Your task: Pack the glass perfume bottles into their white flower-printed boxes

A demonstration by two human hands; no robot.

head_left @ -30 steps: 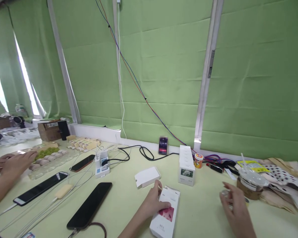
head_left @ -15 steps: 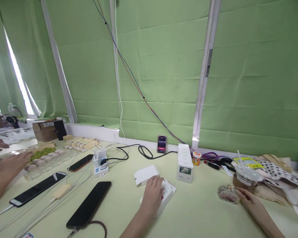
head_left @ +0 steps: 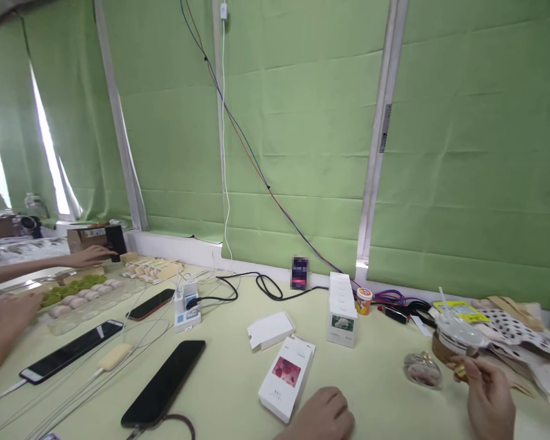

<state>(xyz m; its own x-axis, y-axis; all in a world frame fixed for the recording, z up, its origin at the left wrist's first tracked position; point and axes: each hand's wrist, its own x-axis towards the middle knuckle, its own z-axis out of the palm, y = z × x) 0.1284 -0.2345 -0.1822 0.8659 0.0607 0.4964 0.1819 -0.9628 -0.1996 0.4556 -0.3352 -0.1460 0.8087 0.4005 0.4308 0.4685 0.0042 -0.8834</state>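
Observation:
My left hand [head_left: 323, 415] rests at the bottom edge of the view with its fingers curled in, and nothing shows in them. Just beside it lies a white carton [head_left: 283, 382] with a red flower picture. Behind that carton is a plain white box piece [head_left: 270, 330] on its side. In my right hand [head_left: 488, 391] a small gold-coloured piece [head_left: 461, 371] is pinched between thumb and fingers. A clear rounded glass bottle [head_left: 422, 370] with a gold neck lies to the left of this hand. Behind the hand stands a lidded plastic cup [head_left: 453, 336] with a straw.
A row of white boxes [head_left: 342, 311] stands beside an orange tub [head_left: 363, 301]. Left are a black phone [head_left: 165, 385], other phones, a power strip [head_left: 187, 311] and loose cables. At far left, another person's hands [head_left: 91, 255] reach over a clear tray [head_left: 128, 296] of pale, round pieces.
My left hand has come off the white carton towards me, uncovering its flower picture. My right hand has moved right, away from the glass bottle, and now pinches the gold piece.

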